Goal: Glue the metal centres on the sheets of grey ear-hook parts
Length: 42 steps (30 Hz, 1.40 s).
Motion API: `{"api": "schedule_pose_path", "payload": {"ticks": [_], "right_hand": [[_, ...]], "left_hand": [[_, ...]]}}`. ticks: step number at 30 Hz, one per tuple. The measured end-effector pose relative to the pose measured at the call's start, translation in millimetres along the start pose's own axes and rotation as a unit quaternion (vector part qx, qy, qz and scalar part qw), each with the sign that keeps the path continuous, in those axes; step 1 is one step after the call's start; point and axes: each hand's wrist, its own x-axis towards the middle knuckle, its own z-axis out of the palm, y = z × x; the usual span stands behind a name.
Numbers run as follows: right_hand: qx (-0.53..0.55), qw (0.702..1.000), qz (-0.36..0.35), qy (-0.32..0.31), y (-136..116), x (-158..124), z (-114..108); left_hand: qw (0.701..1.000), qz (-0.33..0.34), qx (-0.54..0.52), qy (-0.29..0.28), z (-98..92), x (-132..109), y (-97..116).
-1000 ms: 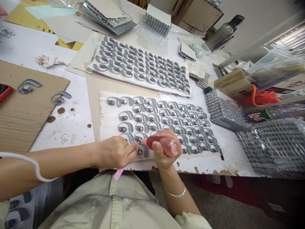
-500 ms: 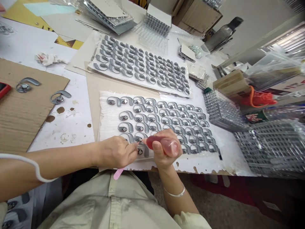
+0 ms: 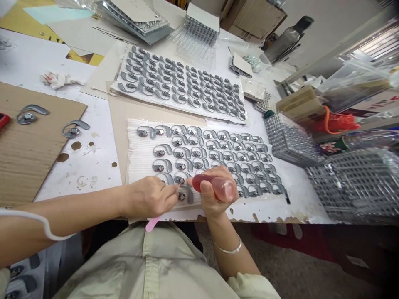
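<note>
My right hand (image 3: pixel 216 191) is wrapped round a squeeze bottle (image 3: pixel 212 187) of translucent red-pink material, its narrow tip pointing left at a grey ear-hook earphone (image 3: pixel 181 180) in the near row. Close by on the left, my left hand (image 3: pixel 152 195) is closed in a pinch on a thin tool with a pink handle end (image 3: pixel 152 224), which sticks out below the palm. Its working tip is too small to make out beside the bottle tip. Rows of similar earphones lie on a white ribbed sheet (image 3: pixel 140 153) under both hands, some partly hidden by them.
Behind lies a second white sheet (image 3: pixel 149 99) full of ear-hook pieces. Two loose earphones, one of them here (image 3: pixel 75 129), rest by the brown cardboard (image 3: pixel 34 149) at left. Stacked clear trays (image 3: pixel 352 187) stand at right. Crumpled tissue (image 3: pixel 57 79) lies at back left.
The whole view has shifted slightly, with the table contents a little further left. Both hands keep almost the same place and grip at the same near-row earphone.
</note>
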Motion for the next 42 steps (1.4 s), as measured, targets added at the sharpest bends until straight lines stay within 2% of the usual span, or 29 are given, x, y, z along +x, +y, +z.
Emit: {"api": "schedule_pose_path", "payload": {"ticks": [9, 17, 23, 27, 33, 42], "right_hand": [[0.014, 0.999, -0.029, -0.004, -0.3, 2.1, 2.5], [-0.008, 1.0, -0.021, 0.003, 0.8, -0.1, 0.4], [0.027, 0.998, 0.002, 0.049, 3.3, -2.7, -3.6], [0.023, 0.999, 0.001, 0.043, 3.1, -2.0, -4.2], [0.014, 1.0, -0.013, 0.016, 1.2, -0.9, -2.2], [-0.005, 0.997, -0.066, 0.025, 2.2, 1.3, 1.3]], "left_hand": [[1.0, 0.002, 0.015, 0.011, 0.7, 0.9, -0.5], [1.0, -0.005, 0.008, -0.006, 0.3, -0.2, -0.8], [1.0, -0.015, -0.013, -0.009, -1.7, 0.3, -2.9], [0.999, -0.017, -0.027, -0.017, -0.9, -1.2, -3.9], [0.999, -0.019, -0.032, -0.02, -0.5, -1.5, -5.1], [0.998, -0.026, -0.051, -0.035, -1.1, -1.8, -5.5]]}}
